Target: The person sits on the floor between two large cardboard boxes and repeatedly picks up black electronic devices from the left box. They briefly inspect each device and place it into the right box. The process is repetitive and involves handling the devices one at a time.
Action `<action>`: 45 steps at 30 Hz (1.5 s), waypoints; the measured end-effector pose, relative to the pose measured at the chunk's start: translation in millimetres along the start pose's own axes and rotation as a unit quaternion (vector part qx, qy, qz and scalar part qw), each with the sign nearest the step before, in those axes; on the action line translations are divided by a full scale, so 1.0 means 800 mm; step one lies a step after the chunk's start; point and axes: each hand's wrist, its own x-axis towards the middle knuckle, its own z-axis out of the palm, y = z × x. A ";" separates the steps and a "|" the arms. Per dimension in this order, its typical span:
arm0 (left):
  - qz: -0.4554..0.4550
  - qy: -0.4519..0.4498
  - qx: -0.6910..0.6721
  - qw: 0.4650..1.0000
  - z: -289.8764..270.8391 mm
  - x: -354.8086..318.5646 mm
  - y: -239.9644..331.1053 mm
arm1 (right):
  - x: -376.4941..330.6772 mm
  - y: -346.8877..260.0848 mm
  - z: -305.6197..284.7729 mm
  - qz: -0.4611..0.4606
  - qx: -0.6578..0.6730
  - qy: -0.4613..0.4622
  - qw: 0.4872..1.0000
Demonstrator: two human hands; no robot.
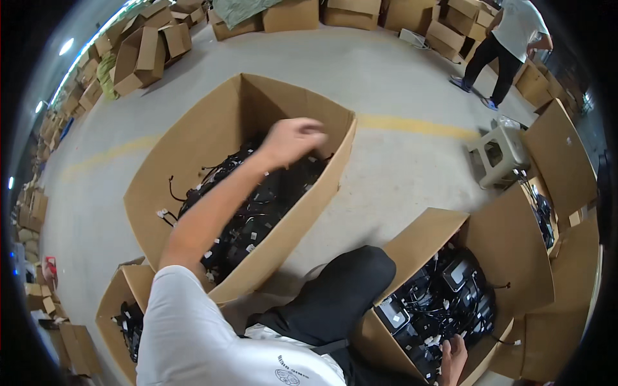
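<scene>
My left arm stretches across a large open cardboard box (193,141), and my left hand (293,141) hovers above its contents near the far right wall. Its fingers look bent but are smeared by motion, and nothing shows in them. Inside lie many black plastic parts (257,225) with thin black cables and small white connectors. Low on the right, my right hand (454,357) rests at the near edge of a second box (515,251), fingers apart. Next to it are black parts with cables (438,302), a few with grey rectangular panels. Whether it touches them I cannot tell.
My bent knee (360,276) lies between the two boxes. A smaller box (116,299) with black parts stands at lower left. A grey plastic stool (502,154) is at right, beside another open box. Another person (508,45) stands far right; cartons (290,16) line the back.
</scene>
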 end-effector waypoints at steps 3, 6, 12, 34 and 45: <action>-0.104 0.022 0.303 0.947 -0.113 -0.060 -0.192 | 0.019 0.018 0.013 -0.043 -0.078 -0.050 0.995; -0.111 0.002 0.362 0.925 -0.114 -0.107 -0.268 | 0.031 0.018 0.028 -0.022 -0.068 -0.103 0.992; -0.184 -0.071 0.387 0.901 -0.060 -0.113 -0.300 | 0.031 -0.026 0.044 -0.056 -0.075 -0.081 0.992; -0.019 -0.080 -0.049 0.995 -0.060 -0.135 0.086 | 0.000 -0.378 0.155 -0.514 0.013 0.126 0.848; -0.167 -0.190 0.318 0.914 -0.091 -0.244 -0.096 | 0.009 -0.302 0.171 -0.203 0.313 -0.087 0.924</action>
